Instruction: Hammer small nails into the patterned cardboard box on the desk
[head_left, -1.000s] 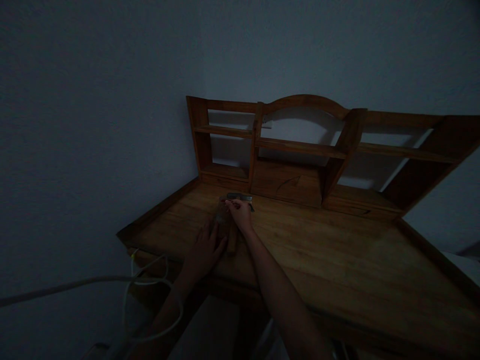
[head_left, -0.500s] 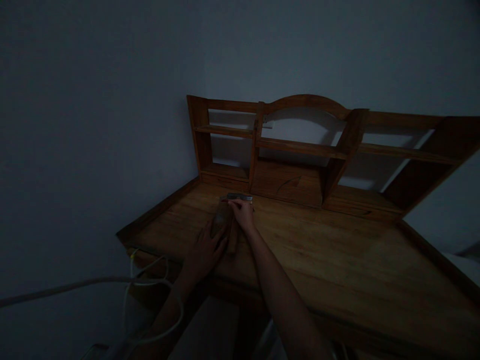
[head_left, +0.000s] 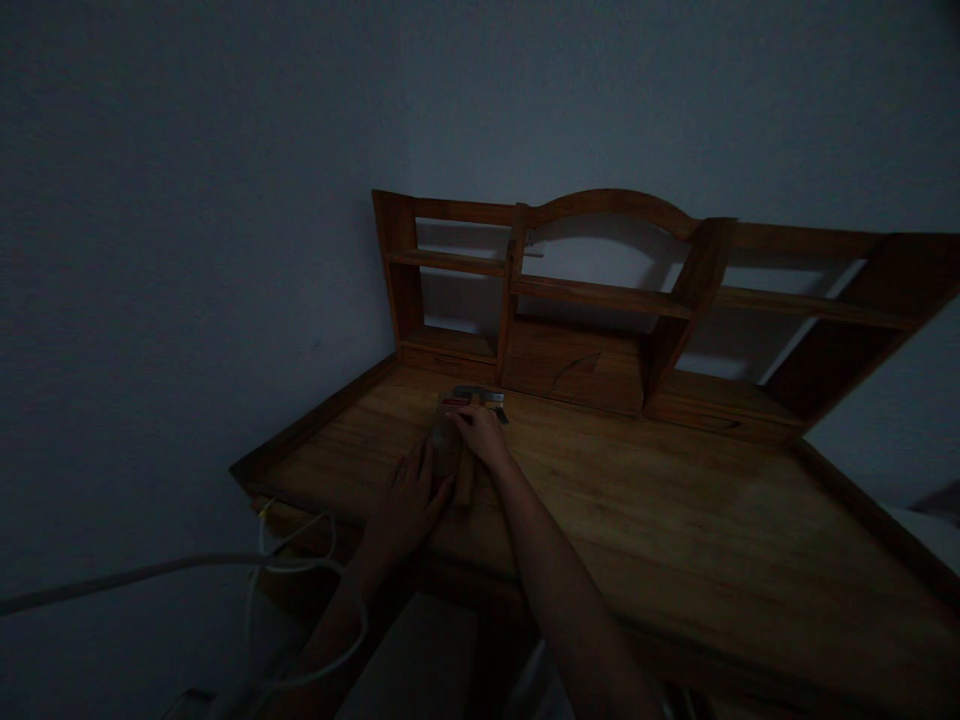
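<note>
In dim light, a brownish packet with a reddish strip near its far end lies on the wooden desk. My left hand grips its near end, fingers along the left side and thumb at the right. My right hand is closed in a pinch over the packet's upper part; what sits between the fingertips is too small and dark to tell. Beside the packet lies what looks like a hammer, its metal head beyond my right hand and its wooden handle partly hidden under that hand.
A wooden shelf unit stands along the desk's back edge. The desk top stretches to the right. Pale cables hang in loops at the front left, across my left forearm. A raised wooden edge borders the left wall.
My right hand has shifted slightly left and toward me over the packet, uncovering more of the metal head. The left hand has barely moved and keeps its hold.
</note>
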